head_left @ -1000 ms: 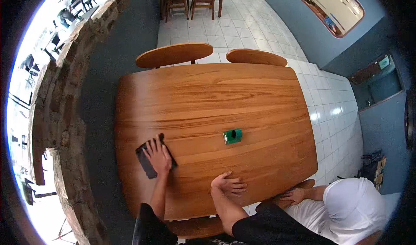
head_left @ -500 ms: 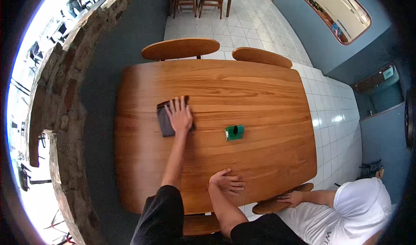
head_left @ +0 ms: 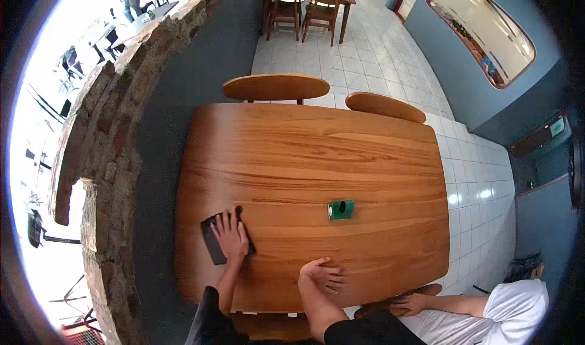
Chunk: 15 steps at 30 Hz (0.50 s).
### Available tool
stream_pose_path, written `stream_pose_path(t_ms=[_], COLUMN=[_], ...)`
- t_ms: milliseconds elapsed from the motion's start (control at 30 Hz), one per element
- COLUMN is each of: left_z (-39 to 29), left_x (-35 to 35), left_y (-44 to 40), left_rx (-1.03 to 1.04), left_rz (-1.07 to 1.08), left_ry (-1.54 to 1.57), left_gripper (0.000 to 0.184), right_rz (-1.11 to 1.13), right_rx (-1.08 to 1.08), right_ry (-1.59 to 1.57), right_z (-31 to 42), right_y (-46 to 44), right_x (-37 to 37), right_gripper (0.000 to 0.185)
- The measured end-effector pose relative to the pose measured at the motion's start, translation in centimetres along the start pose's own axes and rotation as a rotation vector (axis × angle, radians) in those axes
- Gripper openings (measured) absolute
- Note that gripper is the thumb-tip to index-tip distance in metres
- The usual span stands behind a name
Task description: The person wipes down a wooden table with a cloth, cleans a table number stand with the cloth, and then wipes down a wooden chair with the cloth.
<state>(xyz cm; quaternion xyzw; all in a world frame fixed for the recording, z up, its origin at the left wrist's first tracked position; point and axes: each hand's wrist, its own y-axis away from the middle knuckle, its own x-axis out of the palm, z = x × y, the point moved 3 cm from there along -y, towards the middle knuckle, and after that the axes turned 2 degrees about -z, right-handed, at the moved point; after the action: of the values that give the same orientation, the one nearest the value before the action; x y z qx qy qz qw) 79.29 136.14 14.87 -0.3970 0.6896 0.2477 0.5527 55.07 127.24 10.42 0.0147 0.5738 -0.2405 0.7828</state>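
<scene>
My left hand [head_left: 231, 238] lies flat on a dark folded cloth [head_left: 213, 246] at the left front of the wooden table [head_left: 317, 156]. Its fingers are stretched forward over the cloth, which is partly hidden beneath the palm. My right hand [head_left: 323, 275] rests near the table's front edge, fingers apart, with nothing in it. Beyond it and a little to the right sits a small green box [head_left: 336, 210] with a black item on top that I cannot make out.
Two chairs [head_left: 277, 87] stand along the far side. At the right front, a person in a white shirt [head_left: 518, 302] has a hand [head_left: 409, 305] on a chair. A rough brick ledge [head_left: 113, 156] runs along the left. More chairs [head_left: 321, 17] and a table are farther back.
My left hand and the dark cloth have come back across the table toward me. My right hand stays near the front edge. The view has tilted up slightly.
</scene>
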Motion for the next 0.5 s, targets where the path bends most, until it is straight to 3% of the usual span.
stream_pose_path(t_ms=[100, 233, 333, 400, 500], left_z=[4.2, 4.5, 1.3, -2.3, -8.0], left_x=[0.7, 1.3, 2.6, 3.5, 5.9], left_y=[-4.3, -10.5, -14.2, -16.0, -15.5], left_rx=[-0.102, -0.166, -0.161, -0.169, 0.023], left_rz=[-0.056, -0.113, -0.132, 0.019, -0.065], left_ry=[-0.075, -0.153, -0.157, -0.184, 0.043], left_gripper=[0.05, 0.053, 0.053, 0.053, 0.051], right_rz=[-0.015, -0.024, -0.018, -0.008, 0.008], right_rx=[-0.014, -0.024, -0.038, -0.057, -0.079], right_ry=[-0.019, -0.036, -0.038, -0.037, -0.034], right_z=[0.4, 0.8, 0.9, 1.0, 1.4], right_y=[-0.1, -0.1, 0.0, 0.1, 0.3], right_x=[-0.4, -0.6, -0.5, -0.5, -0.5], right_gripper=[0.063, 0.063, 0.063, 0.063, 0.063])
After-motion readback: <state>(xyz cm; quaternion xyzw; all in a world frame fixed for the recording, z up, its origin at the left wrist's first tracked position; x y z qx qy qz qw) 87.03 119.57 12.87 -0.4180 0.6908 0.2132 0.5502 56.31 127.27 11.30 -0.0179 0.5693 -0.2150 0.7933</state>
